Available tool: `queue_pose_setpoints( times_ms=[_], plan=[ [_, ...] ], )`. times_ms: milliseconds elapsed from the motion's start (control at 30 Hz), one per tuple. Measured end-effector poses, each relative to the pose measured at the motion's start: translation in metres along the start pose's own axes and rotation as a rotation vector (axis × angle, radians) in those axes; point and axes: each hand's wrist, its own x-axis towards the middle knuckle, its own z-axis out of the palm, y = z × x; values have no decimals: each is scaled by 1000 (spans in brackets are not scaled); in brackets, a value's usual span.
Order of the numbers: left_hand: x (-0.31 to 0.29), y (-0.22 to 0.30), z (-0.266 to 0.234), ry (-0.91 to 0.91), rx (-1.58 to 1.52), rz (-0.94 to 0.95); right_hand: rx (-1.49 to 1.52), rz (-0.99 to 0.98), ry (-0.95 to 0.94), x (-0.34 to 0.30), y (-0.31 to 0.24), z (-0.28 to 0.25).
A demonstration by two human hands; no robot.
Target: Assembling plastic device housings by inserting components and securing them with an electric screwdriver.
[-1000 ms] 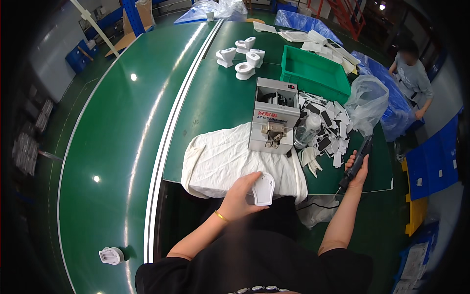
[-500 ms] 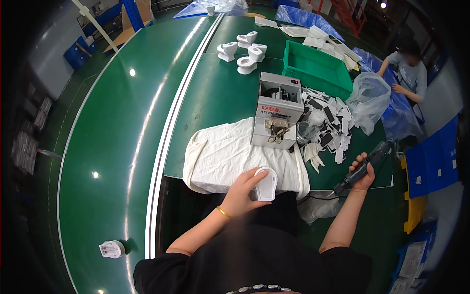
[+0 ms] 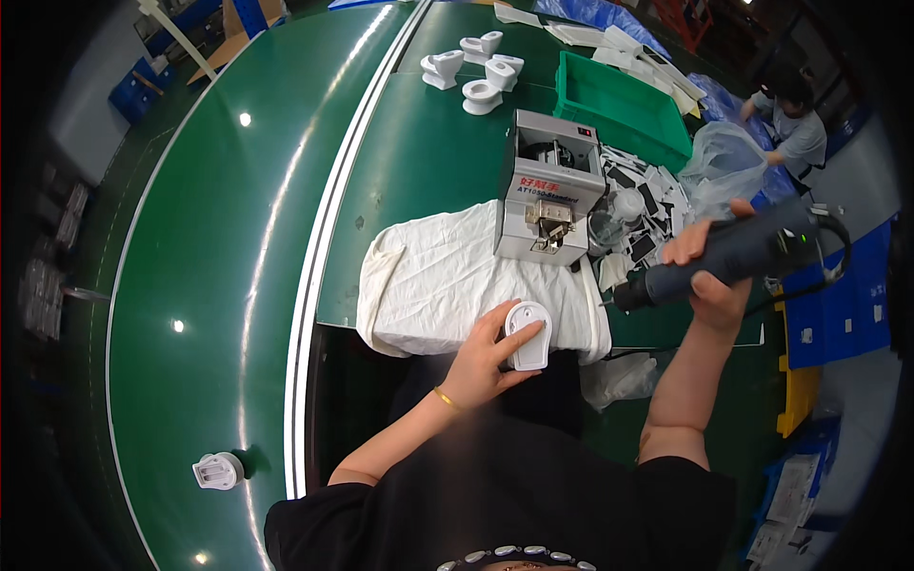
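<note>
My left hand (image 3: 486, 362) is closed around a small white plastic piece (image 3: 530, 354), with the thumb laid across its recessed face. It looks like the underside of a miniature toilet, held just over the near edge of a white cloth (image 3: 433, 276). My right hand (image 3: 709, 276) grips a dark electric screwdriver (image 3: 733, 252), raised to the right with its tip toward the silver screw feeder (image 3: 545, 228). The feeder stands on the table behind the cloth. A black cord runs from the screwdriver's back end.
Several white miniature toilets (image 3: 483, 95) stand at the back, left of a green bin (image 3: 624, 114). Black and white flat pieces (image 3: 652, 200) lie heaped beside the feeder, near a clear plastic bag (image 3: 724, 162). Another white piece (image 3: 219, 470) rests on the green belt. A co-worker (image 3: 790, 124) is at far right.
My right hand has lifted the screwdriver up and closer to the camera. My left hand has moved the white piece slightly right and up, its thumb now across it.
</note>
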Motion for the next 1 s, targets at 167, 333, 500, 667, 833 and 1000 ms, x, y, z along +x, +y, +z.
queue_pose_setpoints(
  times_ms=[167,333,500,667,833,1000],
  plan=[
    [-1,-3,1,-20,-27,0,-104,-51,-22,24,17,27],
    [-4,-1,1,-10,-21,-10,-137,50,120,36,19,40],
    [-4,-1,3,10,-15,-22,-127,66,148,38,25,34],
    [-2,-3,3,4,4,-44,-43,18,190,54,32,35],
    [-1,-8,0,-36,-15,-35,-208,-48,220,63,54,40],
    [5,-5,-3,-74,-77,-42,-254,-139,212,70,80,49]
  ],
)
